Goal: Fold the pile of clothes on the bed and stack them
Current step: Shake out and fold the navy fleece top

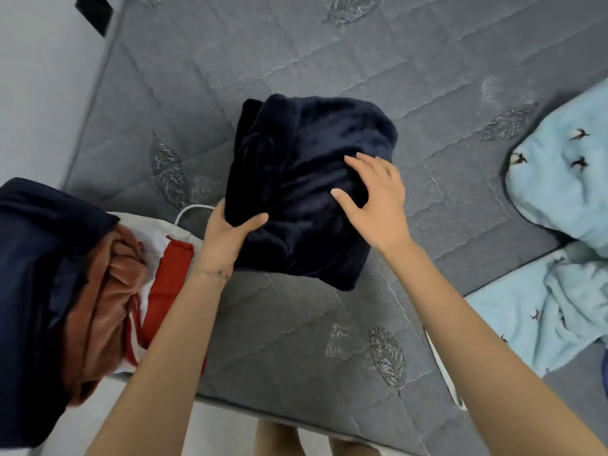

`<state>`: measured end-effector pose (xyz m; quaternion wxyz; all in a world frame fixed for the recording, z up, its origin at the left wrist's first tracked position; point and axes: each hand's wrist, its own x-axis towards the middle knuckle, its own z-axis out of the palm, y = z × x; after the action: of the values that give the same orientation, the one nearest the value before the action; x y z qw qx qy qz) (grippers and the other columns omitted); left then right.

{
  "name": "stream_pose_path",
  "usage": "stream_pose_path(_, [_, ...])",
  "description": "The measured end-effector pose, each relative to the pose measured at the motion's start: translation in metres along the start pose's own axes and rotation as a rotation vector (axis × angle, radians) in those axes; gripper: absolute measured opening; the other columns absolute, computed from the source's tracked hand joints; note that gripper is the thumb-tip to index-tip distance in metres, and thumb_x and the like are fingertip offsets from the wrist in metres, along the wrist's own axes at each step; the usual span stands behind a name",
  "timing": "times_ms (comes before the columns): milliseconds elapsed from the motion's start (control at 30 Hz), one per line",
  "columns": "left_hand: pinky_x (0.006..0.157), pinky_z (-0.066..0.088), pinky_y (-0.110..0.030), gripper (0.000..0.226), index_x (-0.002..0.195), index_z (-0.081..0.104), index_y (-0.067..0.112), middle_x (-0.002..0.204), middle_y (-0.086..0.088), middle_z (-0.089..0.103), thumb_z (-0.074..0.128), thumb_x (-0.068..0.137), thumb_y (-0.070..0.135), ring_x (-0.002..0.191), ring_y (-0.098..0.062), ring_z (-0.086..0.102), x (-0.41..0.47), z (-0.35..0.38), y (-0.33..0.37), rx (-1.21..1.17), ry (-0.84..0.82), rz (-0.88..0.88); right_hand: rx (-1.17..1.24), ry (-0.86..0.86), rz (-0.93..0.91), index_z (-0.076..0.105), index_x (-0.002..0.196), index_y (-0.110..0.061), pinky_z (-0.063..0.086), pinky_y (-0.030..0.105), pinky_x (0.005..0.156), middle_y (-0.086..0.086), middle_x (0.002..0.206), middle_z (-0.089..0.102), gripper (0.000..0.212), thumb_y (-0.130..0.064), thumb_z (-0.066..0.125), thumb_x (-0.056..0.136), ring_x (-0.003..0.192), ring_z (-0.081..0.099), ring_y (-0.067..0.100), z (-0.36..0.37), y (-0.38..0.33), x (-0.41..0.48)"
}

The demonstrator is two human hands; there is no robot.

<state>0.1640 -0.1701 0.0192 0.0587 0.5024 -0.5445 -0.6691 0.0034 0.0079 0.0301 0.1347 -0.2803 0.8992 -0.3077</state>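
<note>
Heap at eight o'clock: a loose heap of clothes, navy over rust velvet over red and white, hangs at the bed's near-left edge. I'd say it could slide to the floor if bumped.
Left hand: the left hand grips the near-left edge of the bundle, thumb on top, fingers tucked beneath. If that pinch only has the outer layer, lifting may peel the fold open.
Navy fleece bundle: the navy fleece bundle lies folded at the centre of the bed, thick and plump. Fabric this soft and bulky probably springs apart when let go.
Right hand: the right hand is spread flat-fingered at the bundle's four o'clock side, holding nothing. I cannot tell whether it presses or just hovers. Without a steadying press, the top flap may creep.
Pale blue cloth at three o'clock: a pale blue cloth with small bird prints sits rumpled and unfolded, well apart from the bundle.
Containers: no basket, box or drawer in sight. The grey quilted bed bears everything, so any stack rests on a soft surface and may lean.
</note>
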Motion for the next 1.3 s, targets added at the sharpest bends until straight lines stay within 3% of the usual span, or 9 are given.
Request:
stream_pose_path(133, [0.091,0.047,-0.026,0.050,0.124,0.056,0.007,0.120,-0.007,0.063,0.077,0.079,0.004,0.115,-0.021,0.059,0.000,-0.009,-0.015,0.119,0.019,-0.042,-0.149,-0.160,0.056,0.030,0.152,-0.037,-0.001,0.051,0.120,0.002,0.165,0.006,0.072,-0.064,0.053,0.090,0.151,-0.005,0.028,0.015,0.003,-0.010])
stream_pose_path(233, [0.108,0.033,-0.027,0.079,0.146,0.034,0.008,0.143,-0.010,0.046,0.078,0.080,0.012,0.134,-0.021,0.041,-0.003,-0.004,-0.014,0.382,0.048,0.054,-0.192,-0.288,0.063,0.019,0.154,-0.041,-0.005,0.053,0.121,-0.002,0.165,-0.008,0.074,-0.066,0.047,0.091,0.150,-0.018,0.026,0.026,0.005,-0.013])
stream_pose_path(400, [0.118,0.011,-0.050,0.067,0.153,0.030,0.026,0.162,-0.015,0.012,0.057,0.093,0.039,0.149,-0.034,0.009,-0.020,0.024,0.001,0.873,0.140,0.669,-0.016,-0.172,0.072,0.026,0.153,-0.036,0.001,0.048,0.122,-0.001,0.165,0.002,0.070,-0.060,0.051,0.093,0.151,-0.008,0.022,0.024,0.008,-0.006])
stream_pose_path(500, [0.117,0.008,-0.060,0.059,0.152,0.029,0.034,0.164,-0.012,0.005,0.032,0.099,0.058,0.150,-0.034,0.001,-0.007,0.033,-0.016,1.018,-0.008,0.625,0.198,-0.013,0.222,0.023,0.155,-0.031,0.010,0.047,0.123,0.003,0.165,0.002,0.074,-0.053,0.057,0.093,0.151,-0.001,0.020,0.022,0.016,-0.008])
stream_pose_path(700, [0.118,0.012,-0.054,0.069,0.155,0.003,0.036,0.163,-0.014,0.005,0.033,0.098,0.059,0.150,-0.032,0.006,0.022,0.023,-0.042,0.732,0.063,0.247,0.689,-0.107,0.676,0.000,0.156,-0.033,0.027,0.043,0.120,-0.004,0.161,0.021,0.110,-0.059,0.073,0.078,0.145,0.027,0.014,0.024,0.027,0.001])
stream_pose_path(833, [0.119,0.023,-0.043,0.085,0.157,0.008,0.022,0.159,-0.009,0.027,0.035,0.092,0.070,0.145,-0.028,0.026,0.035,0.017,-0.046,0.438,0.067,-0.030,0.893,-0.136,0.819,0.008,0.156,-0.032,0.041,0.040,0.111,-0.006,0.152,0.039,0.110,-0.056,0.078,0.074,0.133,0.045,0.015,0.030,0.036,0.009])
stream_pose_path(967, [0.105,0.032,-0.022,0.079,0.151,0.026,0.012,0.146,0.000,0.044,0.048,0.093,0.061,0.132,-0.015,0.042,0.033,0.020,-0.038,0.183,0.034,-0.106,1.002,-0.202,0.826,0.043,0.143,-0.026,0.056,0.030,0.088,-0.007,0.129,0.064,0.086,-0.050,0.083,0.071,0.113,0.064,0.013,0.023,0.036,0.009])
stream_pose_path(1067, [0.103,0.041,-0.027,0.068,0.142,0.041,0.013,0.126,0.006,0.054,0.055,0.092,0.056,0.120,-0.012,0.052,0.030,0.012,-0.034,0.069,-0.005,-0.160,1.023,-0.219,0.756,0.054,0.134,-0.027,0.056,0.021,0.075,-0.009,0.119,0.070,0.063,-0.040,0.080,0.078,0.104,0.068,0.007,0.009,0.027,-0.002])
stream_pose_path(1300, [0.098,0.048,-0.028,0.037,0.127,0.053,0.027,0.124,0.009,0.063,0.059,0.095,0.044,0.114,-0.007,0.060,0.002,0.026,-0.024,0.098,-0.219,-0.006,1.036,-0.036,0.708,0.053,0.131,-0.028,0.052,0.029,0.094,-0.009,0.126,0.066,0.055,-0.029,0.078,0.082,0.114,0.064,0.007,-0.036,0.022,-0.067])
